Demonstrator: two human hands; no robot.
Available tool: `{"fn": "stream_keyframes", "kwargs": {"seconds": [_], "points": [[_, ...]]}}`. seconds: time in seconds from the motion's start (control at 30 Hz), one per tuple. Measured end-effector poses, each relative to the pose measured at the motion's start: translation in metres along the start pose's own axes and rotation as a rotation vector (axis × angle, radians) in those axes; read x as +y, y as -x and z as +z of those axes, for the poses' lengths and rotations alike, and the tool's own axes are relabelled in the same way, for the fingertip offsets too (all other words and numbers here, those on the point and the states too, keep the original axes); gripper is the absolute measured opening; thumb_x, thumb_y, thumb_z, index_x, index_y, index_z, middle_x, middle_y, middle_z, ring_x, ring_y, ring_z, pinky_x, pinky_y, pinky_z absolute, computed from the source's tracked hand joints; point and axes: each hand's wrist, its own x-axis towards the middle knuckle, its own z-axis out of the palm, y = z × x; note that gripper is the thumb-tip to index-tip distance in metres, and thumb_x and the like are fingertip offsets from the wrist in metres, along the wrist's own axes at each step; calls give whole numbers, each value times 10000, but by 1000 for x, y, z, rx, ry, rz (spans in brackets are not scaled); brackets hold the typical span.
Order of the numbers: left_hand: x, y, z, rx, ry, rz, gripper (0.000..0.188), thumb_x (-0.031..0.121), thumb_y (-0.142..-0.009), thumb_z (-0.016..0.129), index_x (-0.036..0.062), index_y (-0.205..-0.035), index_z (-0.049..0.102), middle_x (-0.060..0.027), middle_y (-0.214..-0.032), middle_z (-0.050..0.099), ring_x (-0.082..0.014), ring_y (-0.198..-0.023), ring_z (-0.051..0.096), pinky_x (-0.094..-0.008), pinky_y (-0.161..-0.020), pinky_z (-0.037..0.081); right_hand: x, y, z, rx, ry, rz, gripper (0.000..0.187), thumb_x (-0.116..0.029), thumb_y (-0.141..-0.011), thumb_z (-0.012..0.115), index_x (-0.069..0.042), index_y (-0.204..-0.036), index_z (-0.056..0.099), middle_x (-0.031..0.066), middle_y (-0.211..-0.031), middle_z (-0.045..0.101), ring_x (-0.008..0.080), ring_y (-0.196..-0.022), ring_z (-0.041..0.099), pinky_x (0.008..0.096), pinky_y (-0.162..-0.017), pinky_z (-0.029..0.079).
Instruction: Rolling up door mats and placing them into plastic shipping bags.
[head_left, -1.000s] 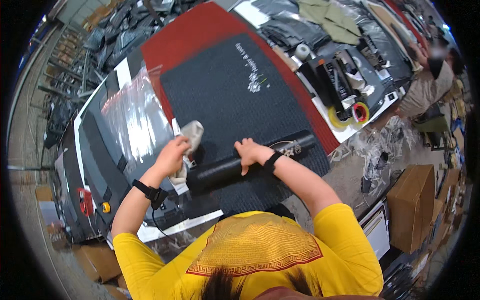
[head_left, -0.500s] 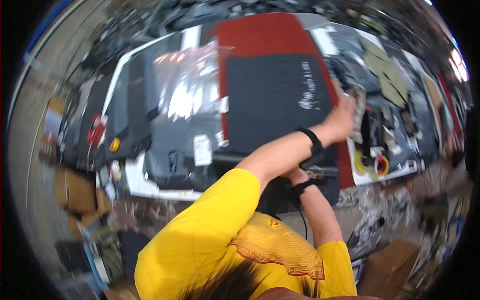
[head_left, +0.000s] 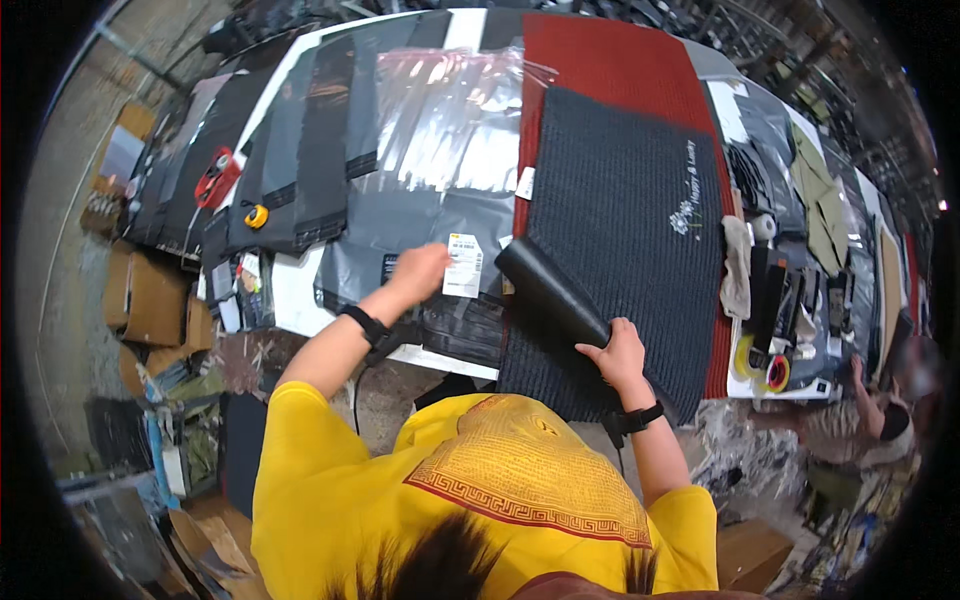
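Observation:
A dark grey ribbed floor mat [head_left: 610,190] with white lettering and a small flower print lies over a red mat [head_left: 610,60]. Its near left part is folded up, showing a smooth black underside [head_left: 550,285]. My right hand [head_left: 618,352] grips this folded part, thumb and fingers over its edge. Left of the mat, my left hand [head_left: 422,272] is closed, its fingertips pinching the left edge of a white printed tag [head_left: 462,270]. Beneath the tag are dark mats in clear plastic bags [head_left: 450,120].
A red tape dispenser [head_left: 217,178] and a yellow tape measure [head_left: 257,216] lie at the left. On the right are a grey cloth [head_left: 736,268], tape rolls [head_left: 777,373] and black tools [head_left: 768,305]. Cardboard boxes [head_left: 160,305] stand lower left. Another person [head_left: 880,425] is at the far right.
My left hand has left the grey cloth on the right and moved across to the tag. My right hand has come up with the mat's near part, which is now folded over. The view has shifted.

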Motion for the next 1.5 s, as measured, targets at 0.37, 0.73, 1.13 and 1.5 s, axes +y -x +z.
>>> {"fn": "stream_keyframes", "kwargs": {"seconds": [0.37, 0.73, 1.13, 1.5], "points": [[-97, -197, 84, 130, 132, 55, 138, 107, -819, 700, 31, -845, 588, -213, -874, 620, -446, -884, 594, -528, -771, 474, -26, 8, 53, 350, 101, 435, 618, -415, -669, 890, 20, -1004, 607, 182, -1018, 603, 382, -999, 580, 464, -855, 500], [-143, -259, 115, -99, 296, -31, 159, 120, -748, 774, -1, -782, 678, -138, -787, 665, -271, -739, 652, -378, -695, 505, -37, 9, 59, 341, 122, 493, 656, -454, -663, 873, -2, -1039, 584, 157, -1044, 555, 349, -1032, 539, 450, -869, 456], [-136, -256, 103, -79, 406, 76, 104, 105, -874, 647, 16, -869, 701, -156, -844, 687, -342, -807, 661, -398, -737, 518, -32, 7, 55, 293, 63, 509, 695, -384, -660, 889, 45, -1097, 561, 188, -1076, 544, 384, -1047, 525, 453, -908, 458], [-123, -258, 81, 86, 220, -55, 559, 69, -887, 578, 30, -1411, 384, -259, -1139, 606, -437, -1009, 614, -495, -830, 501, -33, 5, 53, 275, 45, 551, 698, -394, -670, 885, 39, -1112, 562, 188, -1085, 537, 380, -1058, 526, 447, -924, 464]]}}
